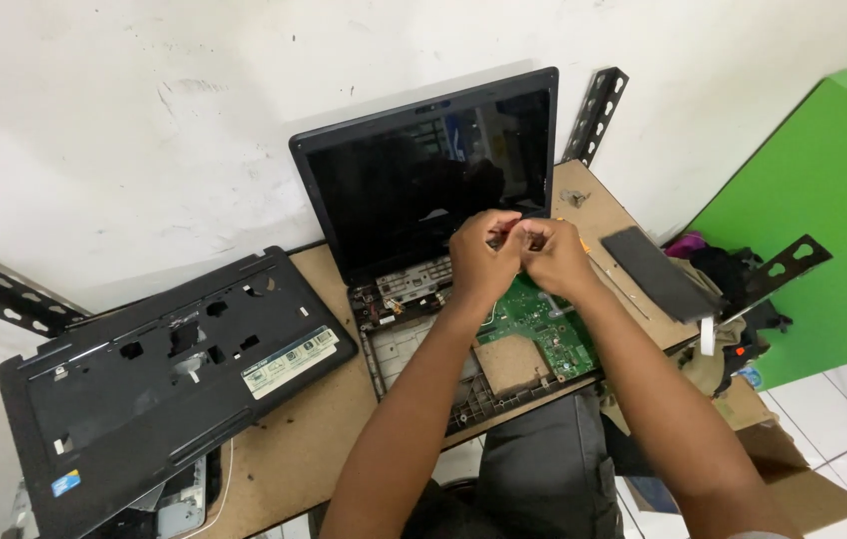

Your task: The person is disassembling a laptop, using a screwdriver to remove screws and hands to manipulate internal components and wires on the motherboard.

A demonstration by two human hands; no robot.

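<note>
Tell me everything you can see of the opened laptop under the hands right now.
The opened laptop sits on a brown wooden board, its screen upright, dark and leaning near the white wall. Its top cover is off: the base shows a green circuit board, a silvery metal frame at the left and bare plastic ribs in front. The left hand and right hand meet above the board near the hinge, fingertips pinched together; what they pinch is too small to tell.

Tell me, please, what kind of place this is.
Probably a small electronics repair bench. An opened laptop with its green circuit board bare sits on a rough wooden table, and a removed black laptop cover lies beside it.
</note>
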